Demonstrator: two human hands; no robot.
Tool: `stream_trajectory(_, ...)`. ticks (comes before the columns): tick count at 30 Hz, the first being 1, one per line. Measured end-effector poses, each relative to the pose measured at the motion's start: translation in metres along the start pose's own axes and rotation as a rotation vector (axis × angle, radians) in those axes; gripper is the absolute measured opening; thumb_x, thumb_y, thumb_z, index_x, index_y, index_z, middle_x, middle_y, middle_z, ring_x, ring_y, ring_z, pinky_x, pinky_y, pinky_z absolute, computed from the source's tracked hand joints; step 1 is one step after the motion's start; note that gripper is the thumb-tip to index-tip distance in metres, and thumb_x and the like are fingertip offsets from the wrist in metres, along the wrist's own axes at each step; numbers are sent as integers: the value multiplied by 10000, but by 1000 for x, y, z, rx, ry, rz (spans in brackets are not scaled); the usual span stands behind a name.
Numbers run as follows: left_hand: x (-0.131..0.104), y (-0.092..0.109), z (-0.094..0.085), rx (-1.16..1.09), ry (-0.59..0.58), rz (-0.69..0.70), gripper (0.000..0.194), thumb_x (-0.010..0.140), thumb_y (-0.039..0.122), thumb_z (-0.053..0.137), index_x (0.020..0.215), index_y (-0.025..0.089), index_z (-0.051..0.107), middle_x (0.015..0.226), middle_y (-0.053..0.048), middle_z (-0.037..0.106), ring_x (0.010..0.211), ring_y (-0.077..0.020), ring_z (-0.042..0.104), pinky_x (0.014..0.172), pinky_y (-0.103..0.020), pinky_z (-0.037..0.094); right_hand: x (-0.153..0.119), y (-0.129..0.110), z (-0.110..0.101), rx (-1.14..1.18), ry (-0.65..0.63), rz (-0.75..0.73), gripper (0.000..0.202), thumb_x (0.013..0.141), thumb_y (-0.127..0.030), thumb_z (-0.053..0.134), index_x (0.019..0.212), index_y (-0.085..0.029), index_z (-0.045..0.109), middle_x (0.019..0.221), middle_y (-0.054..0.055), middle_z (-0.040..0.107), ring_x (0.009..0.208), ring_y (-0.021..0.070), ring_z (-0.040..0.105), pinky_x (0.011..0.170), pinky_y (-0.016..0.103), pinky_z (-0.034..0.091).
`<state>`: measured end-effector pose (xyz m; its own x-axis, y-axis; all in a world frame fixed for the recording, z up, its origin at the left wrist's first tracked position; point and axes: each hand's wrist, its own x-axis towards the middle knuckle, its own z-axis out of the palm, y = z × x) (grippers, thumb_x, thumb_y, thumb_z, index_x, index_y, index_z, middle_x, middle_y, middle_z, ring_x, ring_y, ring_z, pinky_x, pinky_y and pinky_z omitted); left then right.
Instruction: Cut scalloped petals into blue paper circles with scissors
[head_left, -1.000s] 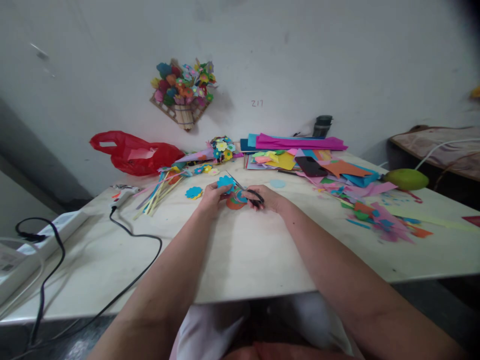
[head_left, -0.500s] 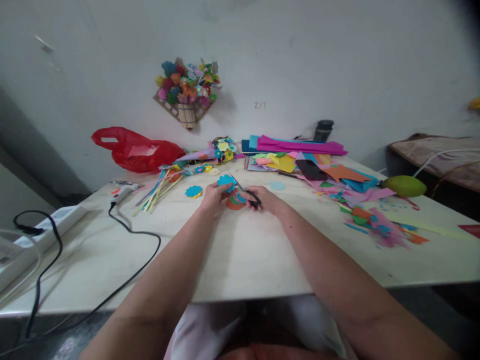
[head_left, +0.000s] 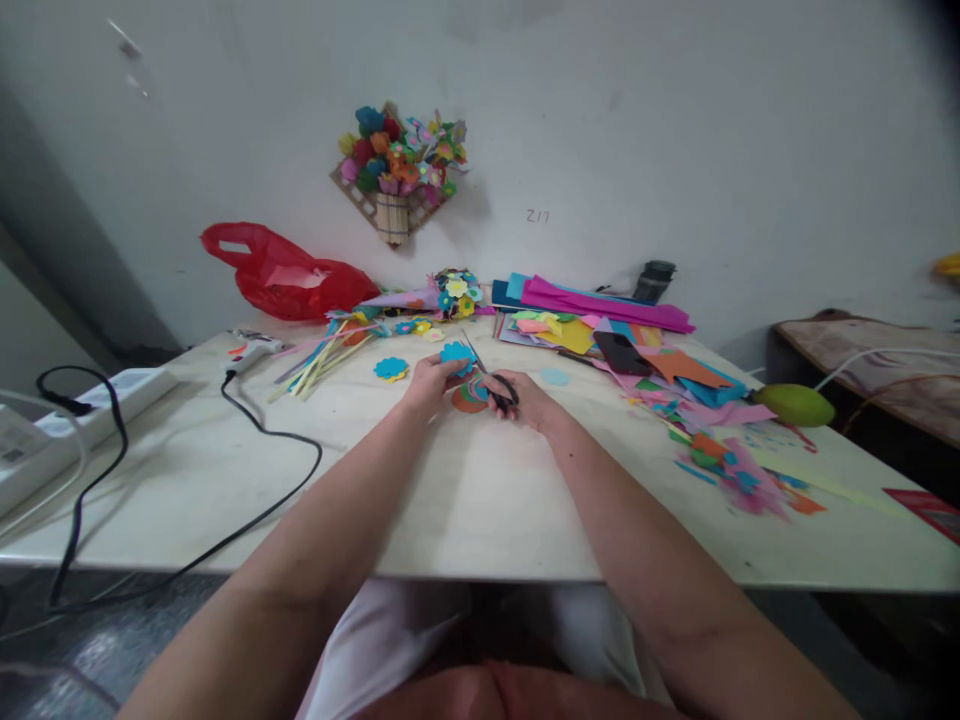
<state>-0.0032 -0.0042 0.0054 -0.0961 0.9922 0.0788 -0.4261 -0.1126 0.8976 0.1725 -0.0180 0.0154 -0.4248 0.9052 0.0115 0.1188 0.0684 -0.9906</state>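
Note:
Pinched in my left hand (head_left: 433, 383) is a blue paper flower (head_left: 457, 355) with a scalloped edge. My right hand (head_left: 523, 398) grips a pair of black-handled scissors (head_left: 504, 390), whose blades point up and left beside the flower. On the table under my hands lie round paper pieces, an orange paper circle (head_left: 466, 402) among them, partly hidden by my fingers. Left of my left hand rests another blue paper flower (head_left: 390, 368) with yellow showing beneath it. A pale blue paper circle (head_left: 554, 376) lies just right of my right hand.
Paper scraps (head_left: 742, 475) and a phone (head_left: 625, 353) lie to the right, near a green fruit (head_left: 796, 404). Behind are coloured paper sheets (head_left: 607, 305) and a red plastic bag (head_left: 300, 285). A glue gun (head_left: 253, 350) with a black cord and a power strip (head_left: 105, 410) occupy the left.
The camera view has tilted and shifted slightly. Both hands stay close together, still holding the blue flower and the scissors; little else has visibly moved.

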Motion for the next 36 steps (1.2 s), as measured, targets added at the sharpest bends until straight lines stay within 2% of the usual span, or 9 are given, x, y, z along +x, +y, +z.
stream_trajectory(11,2,-4,-2,-21,-7,47,219,549,182,829,731,116,726,750,-60,740,707,-183,694,807,-361,580,4,6,3,18,5,-7,289,897,-422,658,787,-160,607,568,-13,619,387,68,503,319,166,260)
stream_trajectory(22,2,-2,-1,-27,13,45,211,535,191,817,713,123,726,730,-56,732,683,-180,682,791,-359,574,-1,-3,11,9,55,20,212,913,-318,629,773,-161,595,529,-27,583,373,68,481,323,167,246)
stream_trajectory(36,1,-1,-2,-14,6,36,210,586,186,875,726,134,727,753,-71,743,715,-193,692,828,-364,583,-2,-7,15,16,80,38,187,864,-255,646,712,-171,578,502,-31,555,359,69,453,320,176,217)
